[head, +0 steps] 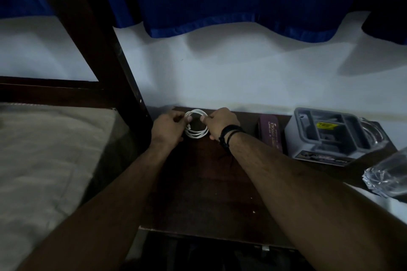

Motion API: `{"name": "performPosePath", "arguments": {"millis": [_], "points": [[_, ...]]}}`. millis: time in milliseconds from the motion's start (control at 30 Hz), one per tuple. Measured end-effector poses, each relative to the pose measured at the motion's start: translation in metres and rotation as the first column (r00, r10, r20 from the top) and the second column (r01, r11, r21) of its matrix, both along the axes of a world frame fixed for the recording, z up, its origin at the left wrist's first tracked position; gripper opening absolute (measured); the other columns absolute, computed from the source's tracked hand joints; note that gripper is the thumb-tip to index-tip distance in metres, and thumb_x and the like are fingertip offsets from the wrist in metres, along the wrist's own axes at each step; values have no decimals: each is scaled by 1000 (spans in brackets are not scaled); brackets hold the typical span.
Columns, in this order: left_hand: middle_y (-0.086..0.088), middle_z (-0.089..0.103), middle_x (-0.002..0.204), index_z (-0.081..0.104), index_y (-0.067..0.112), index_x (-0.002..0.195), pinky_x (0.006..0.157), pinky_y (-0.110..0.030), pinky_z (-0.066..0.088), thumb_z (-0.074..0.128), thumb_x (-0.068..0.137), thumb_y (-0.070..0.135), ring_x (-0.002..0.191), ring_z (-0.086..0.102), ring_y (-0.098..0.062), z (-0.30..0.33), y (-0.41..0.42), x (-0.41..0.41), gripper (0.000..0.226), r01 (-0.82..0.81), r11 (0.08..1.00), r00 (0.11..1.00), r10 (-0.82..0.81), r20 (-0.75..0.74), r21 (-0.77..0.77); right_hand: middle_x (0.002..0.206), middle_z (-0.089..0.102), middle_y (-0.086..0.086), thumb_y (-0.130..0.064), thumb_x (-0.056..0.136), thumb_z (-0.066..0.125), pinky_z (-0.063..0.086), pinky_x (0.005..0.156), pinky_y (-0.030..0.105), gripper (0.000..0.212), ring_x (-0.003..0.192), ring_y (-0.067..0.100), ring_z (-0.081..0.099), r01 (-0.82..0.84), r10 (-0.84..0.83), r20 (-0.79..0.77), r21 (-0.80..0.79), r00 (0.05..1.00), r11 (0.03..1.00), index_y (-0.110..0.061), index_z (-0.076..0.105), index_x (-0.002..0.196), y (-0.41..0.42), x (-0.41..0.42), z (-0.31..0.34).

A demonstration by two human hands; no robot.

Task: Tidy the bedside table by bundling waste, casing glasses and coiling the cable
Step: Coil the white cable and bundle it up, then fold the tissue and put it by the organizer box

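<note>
A white cable (196,134), wound into a small round coil, lies at the back of the dark wooden bedside table (204,187) close to the wall. My left hand (168,126) pinches the coil's left side with thumb and fingers. My right hand (220,123), with a black band on its wrist, pinches the coil's right side. A dark maroon glasses case (270,133) with printed lettering lies closed to the right of my right hand.
A grey box with moulded compartments (328,134) stands at the table's back right, a clear glass dish (374,132) beside it. Crinkled clear plastic (387,178) lies at the right edge. A dark bedpost (105,50) and the mattress (48,160) are on the left.
</note>
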State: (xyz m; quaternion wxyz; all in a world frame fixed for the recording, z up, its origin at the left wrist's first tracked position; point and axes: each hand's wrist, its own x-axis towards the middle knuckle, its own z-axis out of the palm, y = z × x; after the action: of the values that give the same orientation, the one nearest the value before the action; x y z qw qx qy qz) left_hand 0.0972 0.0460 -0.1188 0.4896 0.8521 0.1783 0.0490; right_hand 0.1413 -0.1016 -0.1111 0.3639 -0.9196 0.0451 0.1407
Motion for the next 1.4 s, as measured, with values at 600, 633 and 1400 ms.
{"name": "performPosePath", "arguments": {"millis": [600,633,1400], "points": [[-12,52,126,61,14,125,96,-32,48,71,90,42,109,62,-26,7,-16,-29,46,29,966,1000,-29,-5,259,132,62,9,-39,97,62,44,98,28,39,119,25,61,54,-91,178,207,980,977,-16,64,127,-21,-47,15],[-12,51,126,60,14,124,97,-34,50,71,90,42,108,63,-28,9,-17,-34,45,37,963,999,-35,-9,268,127,63,9,-35,96,63,47,98,31,32,114,26,64,46,-92,220,207,971,977,-16,66,123,-23,-54,16],[-7,58,120,66,21,110,94,-36,52,69,91,40,106,67,-27,109,-187,-220,28,384,850,901,-431,57,362,116,64,5,-32,93,59,55,86,46,21,98,35,67,151,-87,404,-128,911,980,-24,68,111,-204,-299,102]]}}
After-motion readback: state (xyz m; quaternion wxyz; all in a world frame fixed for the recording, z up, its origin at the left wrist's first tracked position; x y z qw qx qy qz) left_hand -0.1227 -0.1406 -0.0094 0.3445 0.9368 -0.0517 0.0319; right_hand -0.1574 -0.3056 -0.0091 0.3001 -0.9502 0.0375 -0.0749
